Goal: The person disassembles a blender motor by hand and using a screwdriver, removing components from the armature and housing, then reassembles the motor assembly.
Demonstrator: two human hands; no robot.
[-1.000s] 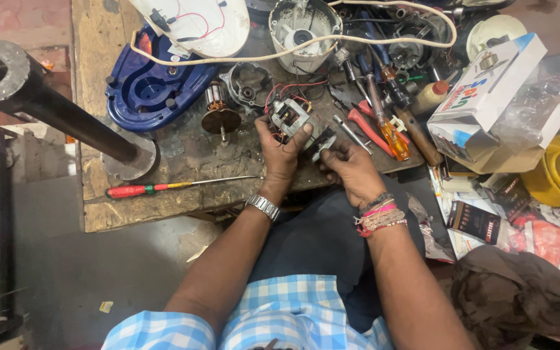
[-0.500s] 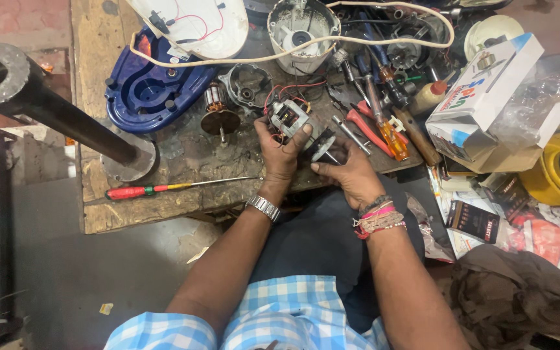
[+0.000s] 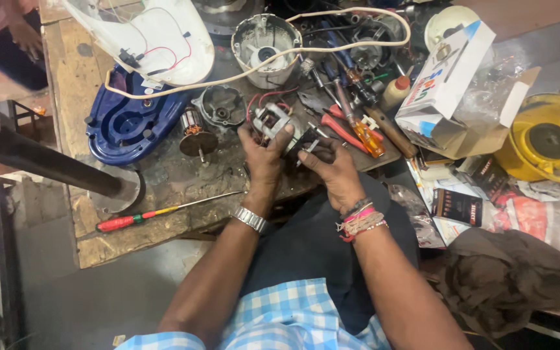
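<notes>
At the near edge of a cluttered wooden workbench [image 3: 92, 240], the left hand [image 3: 264, 159] is wrapped around a small motor assembly [image 3: 270, 120] with red and black wires, thumb and fingers pressed against its metal frame. The right hand [image 3: 332, 168] sits just beside it, fingertips pinching a small dark part [image 3: 306, 144] that touches the motor's right side. Just left of the motor lie a copper-wound armature [image 3: 196, 133] and a grey round housing [image 3: 221, 105]; beyond those, a blue plastic base [image 3: 128, 123] under a white cover [image 3: 153, 39]. A red-handled screwdriver [image 3: 157, 212] lies near the bench's front edge — well apart from both hands. To the right, a white carton [image 3: 445, 81] with blue and red printing stands tilted at the bench corner, a yellow round casing [image 3: 549, 139] past it — and a small black rectangular packet [image 3: 458, 206] lies among loose papers below.
</notes>
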